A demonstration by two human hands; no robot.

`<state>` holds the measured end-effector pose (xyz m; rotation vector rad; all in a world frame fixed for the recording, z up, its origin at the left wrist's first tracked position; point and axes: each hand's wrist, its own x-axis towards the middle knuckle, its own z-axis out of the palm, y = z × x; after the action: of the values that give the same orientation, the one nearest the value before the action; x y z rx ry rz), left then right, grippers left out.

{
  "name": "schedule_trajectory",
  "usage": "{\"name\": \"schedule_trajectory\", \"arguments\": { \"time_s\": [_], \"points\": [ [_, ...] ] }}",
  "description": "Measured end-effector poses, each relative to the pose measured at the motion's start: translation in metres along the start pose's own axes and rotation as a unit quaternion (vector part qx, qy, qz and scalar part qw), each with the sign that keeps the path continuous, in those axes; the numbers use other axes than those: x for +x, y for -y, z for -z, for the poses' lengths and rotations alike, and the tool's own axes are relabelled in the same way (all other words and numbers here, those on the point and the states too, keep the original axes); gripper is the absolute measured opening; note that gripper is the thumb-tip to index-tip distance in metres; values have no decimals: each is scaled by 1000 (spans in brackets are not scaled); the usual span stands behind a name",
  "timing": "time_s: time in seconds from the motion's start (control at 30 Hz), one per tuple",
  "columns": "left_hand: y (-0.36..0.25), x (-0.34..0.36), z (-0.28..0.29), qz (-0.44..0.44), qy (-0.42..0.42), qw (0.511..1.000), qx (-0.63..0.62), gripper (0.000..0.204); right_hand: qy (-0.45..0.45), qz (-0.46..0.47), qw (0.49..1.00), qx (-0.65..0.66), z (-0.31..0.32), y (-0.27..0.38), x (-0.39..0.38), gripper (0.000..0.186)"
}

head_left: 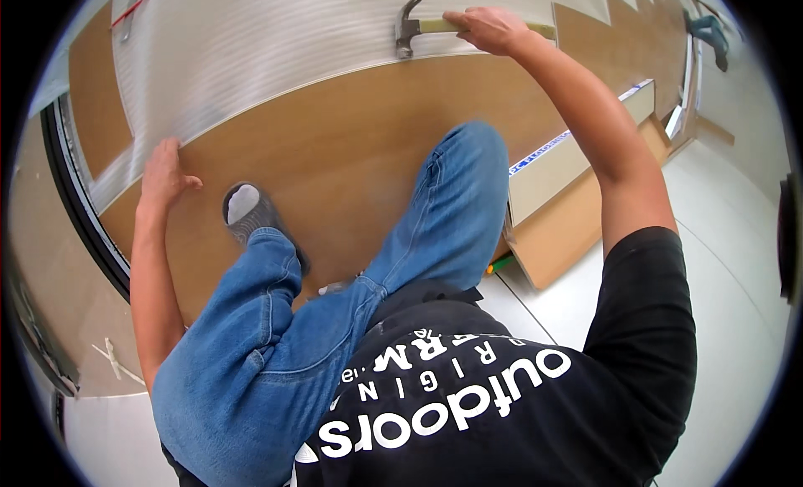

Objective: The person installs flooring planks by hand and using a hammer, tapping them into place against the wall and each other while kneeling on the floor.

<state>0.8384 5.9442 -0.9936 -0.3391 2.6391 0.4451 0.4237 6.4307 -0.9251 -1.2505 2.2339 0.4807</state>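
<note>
My right hand (489, 28) is closed round the handle of a claw hammer (408, 31), held near the far edge of a long wood-coloured plank (351, 135). At that same edge, farther left, my left hand (171, 173) rests with fingers apart and thumb out, holding nothing. Beyond the plank lies white foam underlay (259, 39). I am squatting on the plank, with one grey slipper (259, 211) visible; the other foot is hidden.
A brown board (92, 85) and a red-handled tool (125, 18) lie at upper left. A dark metal track (75, 194) runs along the left. An open carton of planks (577, 186) lies right on white tiles (703, 253). Another person's leg (711, 35) shows at upper right.
</note>
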Motion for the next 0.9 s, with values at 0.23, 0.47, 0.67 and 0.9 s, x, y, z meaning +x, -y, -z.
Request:
{"name": "schedule_trajectory", "arguments": {
  "time_s": [0.23,0.47,0.67,0.9],
  "points": [
    [1,-3,1,5,8,1000,7,84,39,-24,999,17,21,10,-7,26],
    [-3,2,0,-3,12,1000,27,80,19,-51,998,-10,34,10,-2,24],
    [-5,2,1,5,15,1000,22,79,32,12,999,-33,36,-1,-4,25],
    [-1,-4,2,-8,-1,1000,25,78,50,23,997,-55,31,-3,-3,26]
  ]
}}
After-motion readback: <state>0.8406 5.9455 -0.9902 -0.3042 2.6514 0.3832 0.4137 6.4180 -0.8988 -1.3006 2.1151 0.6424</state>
